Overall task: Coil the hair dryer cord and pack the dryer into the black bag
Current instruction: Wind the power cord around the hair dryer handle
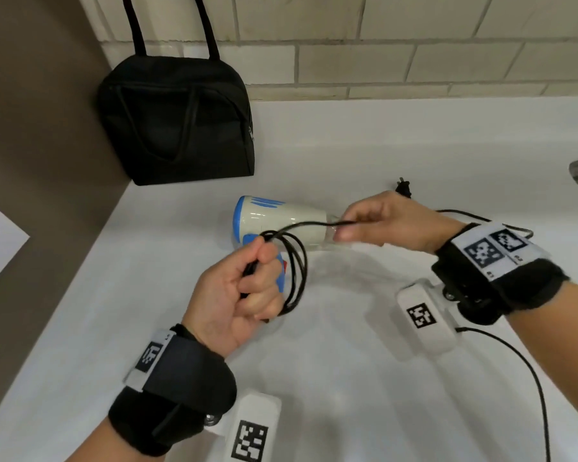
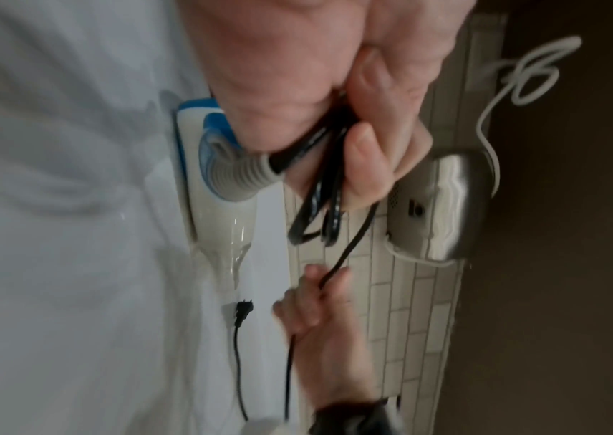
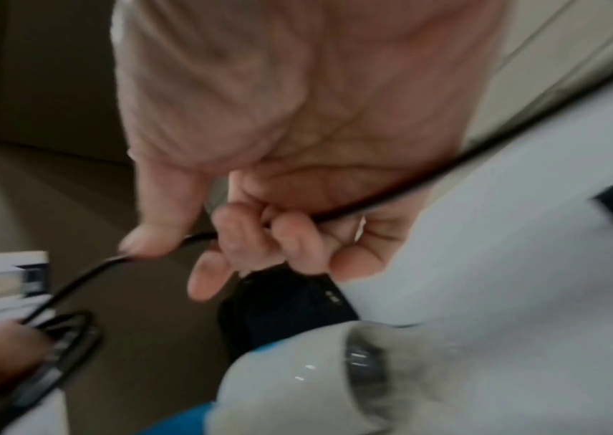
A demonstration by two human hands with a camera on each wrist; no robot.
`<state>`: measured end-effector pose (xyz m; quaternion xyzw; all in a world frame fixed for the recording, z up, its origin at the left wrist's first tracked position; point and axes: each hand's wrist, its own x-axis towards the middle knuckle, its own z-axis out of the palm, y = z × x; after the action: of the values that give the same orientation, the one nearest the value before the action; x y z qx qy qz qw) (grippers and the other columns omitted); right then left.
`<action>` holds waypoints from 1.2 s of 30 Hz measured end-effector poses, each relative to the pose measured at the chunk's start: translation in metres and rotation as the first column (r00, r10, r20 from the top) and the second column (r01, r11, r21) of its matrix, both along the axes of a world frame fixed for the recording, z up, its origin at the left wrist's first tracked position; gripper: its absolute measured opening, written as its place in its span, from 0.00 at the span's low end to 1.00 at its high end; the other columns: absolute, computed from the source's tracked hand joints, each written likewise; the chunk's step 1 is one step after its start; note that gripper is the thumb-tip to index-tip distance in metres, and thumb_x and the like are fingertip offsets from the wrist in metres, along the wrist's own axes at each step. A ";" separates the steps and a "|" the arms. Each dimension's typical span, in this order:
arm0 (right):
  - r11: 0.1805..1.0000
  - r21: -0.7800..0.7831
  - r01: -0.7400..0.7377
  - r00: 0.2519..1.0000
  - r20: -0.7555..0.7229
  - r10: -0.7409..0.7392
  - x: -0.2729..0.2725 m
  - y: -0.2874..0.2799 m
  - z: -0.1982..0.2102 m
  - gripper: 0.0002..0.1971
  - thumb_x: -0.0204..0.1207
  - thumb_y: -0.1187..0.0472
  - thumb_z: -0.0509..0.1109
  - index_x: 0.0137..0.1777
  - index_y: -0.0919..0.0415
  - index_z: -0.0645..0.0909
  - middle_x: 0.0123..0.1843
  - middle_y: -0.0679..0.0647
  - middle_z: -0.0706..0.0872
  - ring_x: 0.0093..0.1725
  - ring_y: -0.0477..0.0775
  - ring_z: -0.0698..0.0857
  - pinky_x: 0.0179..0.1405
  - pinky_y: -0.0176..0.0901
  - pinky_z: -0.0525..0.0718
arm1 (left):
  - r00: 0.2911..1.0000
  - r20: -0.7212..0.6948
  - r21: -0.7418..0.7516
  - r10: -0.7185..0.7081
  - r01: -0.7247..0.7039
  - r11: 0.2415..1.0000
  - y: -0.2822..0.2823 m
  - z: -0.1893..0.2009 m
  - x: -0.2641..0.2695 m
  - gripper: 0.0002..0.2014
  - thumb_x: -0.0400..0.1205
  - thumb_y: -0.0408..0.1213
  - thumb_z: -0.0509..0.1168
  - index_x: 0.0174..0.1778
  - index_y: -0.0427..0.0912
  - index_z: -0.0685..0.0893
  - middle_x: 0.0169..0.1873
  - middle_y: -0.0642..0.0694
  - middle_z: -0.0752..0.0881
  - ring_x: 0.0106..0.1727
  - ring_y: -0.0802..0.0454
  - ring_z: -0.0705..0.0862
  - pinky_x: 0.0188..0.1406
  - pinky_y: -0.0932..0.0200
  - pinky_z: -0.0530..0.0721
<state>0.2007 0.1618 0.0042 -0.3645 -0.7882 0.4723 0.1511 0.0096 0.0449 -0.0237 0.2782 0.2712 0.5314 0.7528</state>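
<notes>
A cream body with a blue rear rim, blue stripes and a blue handle is shown by the hair dryer (image 1: 274, 221). The cord (image 1: 296, 261) and bag (image 1: 177, 118) are black; the counter (image 1: 381, 145) is white.

One hair dryer (image 1: 281, 221), one black cord (image 1: 296, 261) with one plug (image 1: 403, 189), one black bag (image 1: 177, 118) at eleven o'clock, two hands, left (image 1: 239, 288), right (image 1: 386, 221), one bench (image 1: 381, 145)

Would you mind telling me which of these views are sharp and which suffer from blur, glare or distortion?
Head view: sharp, evenly lit, wide-angle bending of the tiled wall; soft reflections on the white counter. Left wrist view: motion-blurred, the left hand close and soft, though the plug reads clearly. Right wrist view: blurriest, the cord and hair dryer smeared.
</notes>
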 end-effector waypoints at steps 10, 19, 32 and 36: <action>0.896 0.445 -0.013 0.949 0.287 -0.128 -0.034 -0.053 -0.040 0.27 0.66 0.49 0.44 0.33 0.66 0.80 0.33 0.68 0.87 0.31 0.61 0.78 0.35 0.49 0.75 | 0.756 -0.491 0.400 0.432 -0.245 0.883 0.004 0.011 0.049 0.14 0.80 0.47 0.52 0.29 0.45 0.67 0.15 0.56 0.70 0.16 0.63 0.62 0.19 0.71 0.62; 0.925 0.349 -0.150 0.936 0.353 0.019 -0.017 -0.100 0.009 0.09 0.77 0.58 0.57 0.41 0.58 0.78 0.35 0.53 0.83 0.36 0.58 0.80 0.38 0.50 0.79 | 0.187 -0.771 0.633 0.609 0.117 0.765 0.003 -0.002 0.049 0.23 0.77 0.57 0.41 0.40 0.42 0.72 0.27 0.53 0.77 0.28 0.57 0.76 0.29 0.58 0.75; 0.835 0.510 -0.208 0.944 0.327 0.035 0.002 -0.066 0.030 0.21 0.66 0.48 0.72 0.60 0.40 0.74 0.44 0.37 0.72 0.36 0.31 0.74 0.35 0.37 0.75 | 0.694 -0.693 0.344 0.195 0.081 0.935 -0.005 -0.001 0.038 0.24 0.62 0.54 0.70 0.27 0.33 0.74 0.15 0.58 0.67 0.17 0.63 0.64 0.20 0.73 0.63; 0.952 0.269 -0.144 0.986 0.117 0.116 -0.012 -0.054 0.012 0.10 0.66 0.50 0.72 0.32 0.52 0.76 0.27 0.42 0.78 0.27 0.36 0.75 0.29 0.30 0.73 | 0.869 -0.495 0.208 0.022 0.094 0.974 -0.006 -0.001 0.032 0.23 0.57 0.66 0.71 0.18 0.49 0.77 0.06 0.57 0.65 0.10 0.64 0.60 0.13 0.71 0.61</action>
<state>0.1887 0.1075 0.0167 -0.3103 -0.8752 0.3478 0.1295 0.0416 0.0391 -0.0249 0.4933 0.3873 0.4555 0.6318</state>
